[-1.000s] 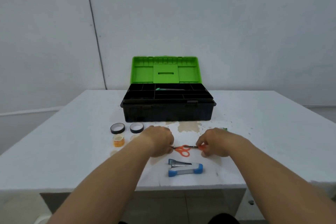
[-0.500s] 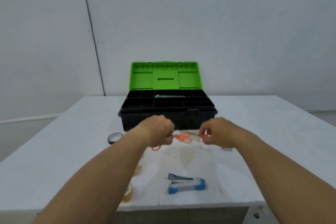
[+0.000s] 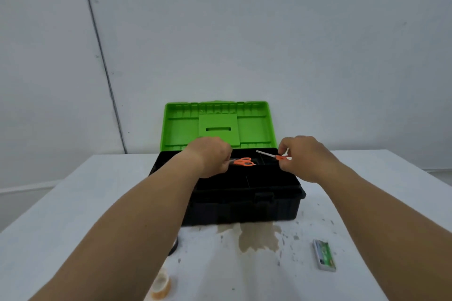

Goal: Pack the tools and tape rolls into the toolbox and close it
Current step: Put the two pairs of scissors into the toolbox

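Observation:
A black toolbox (image 3: pixel 244 208) stands open mid-table, its green lid (image 3: pixel 217 124) upright behind the compartment tray. My left hand (image 3: pixel 210 156) hovers over the tray's left part and grips a pair of orange scissors (image 3: pixel 243 161) by the blade end, handles pointing right. My right hand (image 3: pixel 303 156) is over the tray's right part, pinching a second pair of orange-handled scissors (image 3: pixel 266 153) with the blades pointing left. A black tape roll (image 3: pixel 175 247) peeks out from under my left forearm. An amber tape roll (image 3: pixel 160 286) lies near the front edge.
A small green-and-white box (image 3: pixel 324 255) lies on the white table (image 3: pixel 73 203) at the right front. A brown stain (image 3: pixel 256 237) marks the surface just before the toolbox. A pale wall rises behind the table.
Both hands lifted the scissors off the table and carried them forward over the toolbox tray. The view moved closer; the blue stapler dropped out of sight.

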